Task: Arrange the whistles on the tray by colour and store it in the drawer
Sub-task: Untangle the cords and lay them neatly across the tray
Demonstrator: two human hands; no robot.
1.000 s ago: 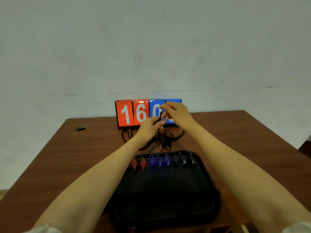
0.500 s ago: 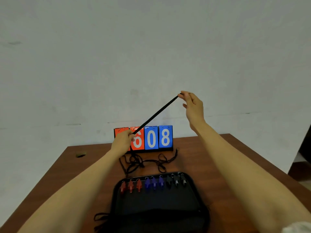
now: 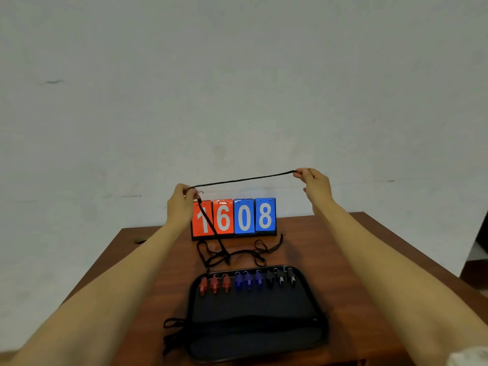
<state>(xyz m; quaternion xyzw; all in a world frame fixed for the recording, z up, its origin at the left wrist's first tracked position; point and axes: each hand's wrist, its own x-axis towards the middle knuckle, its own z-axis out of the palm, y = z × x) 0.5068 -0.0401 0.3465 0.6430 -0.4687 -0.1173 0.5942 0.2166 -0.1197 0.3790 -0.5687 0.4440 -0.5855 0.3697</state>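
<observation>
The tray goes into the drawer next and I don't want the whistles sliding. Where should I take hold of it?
Probably take the black tray by its raised rim at the left and right sides, one hand from each side, kept level. The whistles line its far edge with cords trailing beyond, so that edge is crowded.

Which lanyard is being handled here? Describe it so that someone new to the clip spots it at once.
Find the flip scoreboard reading 1608 at the back of the wooden table. Just above it, a black cord runs between the left hand and the right hand. Unlike the tangled cords lying on the table before the scoreboard, this stretch is lifted and pulled straight.
</observation>
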